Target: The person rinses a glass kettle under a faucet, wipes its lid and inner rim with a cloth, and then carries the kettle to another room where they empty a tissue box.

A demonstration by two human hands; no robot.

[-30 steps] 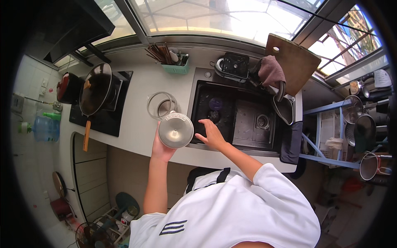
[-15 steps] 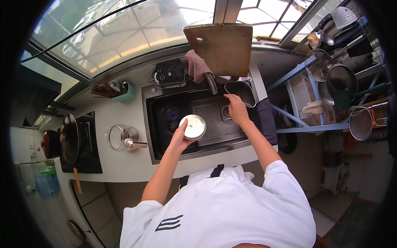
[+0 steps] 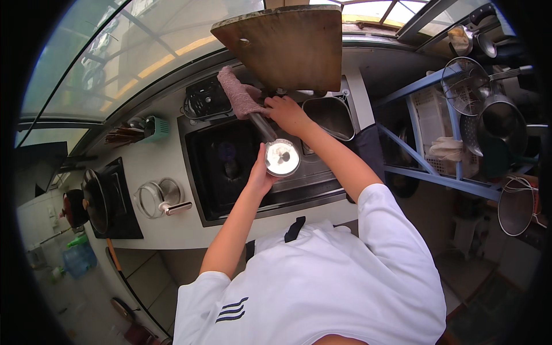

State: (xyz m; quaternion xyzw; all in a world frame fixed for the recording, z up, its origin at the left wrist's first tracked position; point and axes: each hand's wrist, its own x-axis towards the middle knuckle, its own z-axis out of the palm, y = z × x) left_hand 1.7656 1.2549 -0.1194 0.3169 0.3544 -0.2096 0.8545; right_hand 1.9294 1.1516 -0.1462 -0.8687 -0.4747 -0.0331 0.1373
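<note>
My left hand (image 3: 263, 175) grips a shiny round metal lid (image 3: 282, 156) over the black sink (image 3: 210, 172), just below the faucet spout (image 3: 261, 129). A pink cloth (image 3: 236, 92) drapes over the faucet. My right hand (image 3: 287, 115) reaches to the faucet's base beside the cloth, fingers curled, their tips partly hidden. A steel-rimmed basin (image 3: 328, 115) sits just right of that hand. On the counter left of the sink are a clear glass container (image 3: 144, 204) and a metal piece with a handle (image 3: 178, 208).
A wooden board (image 3: 287, 46) leans behind the sink. A hob with a dark wok (image 3: 96, 201) and a green utensil holder (image 3: 155, 129) are leftward. A blue rack (image 3: 431, 184) hung with strainers and pans stands at the right.
The view has swung toward the sink. My left hand has carried the lid from near the counter to under the spout, and my right hand has moved up to the faucet base.
</note>
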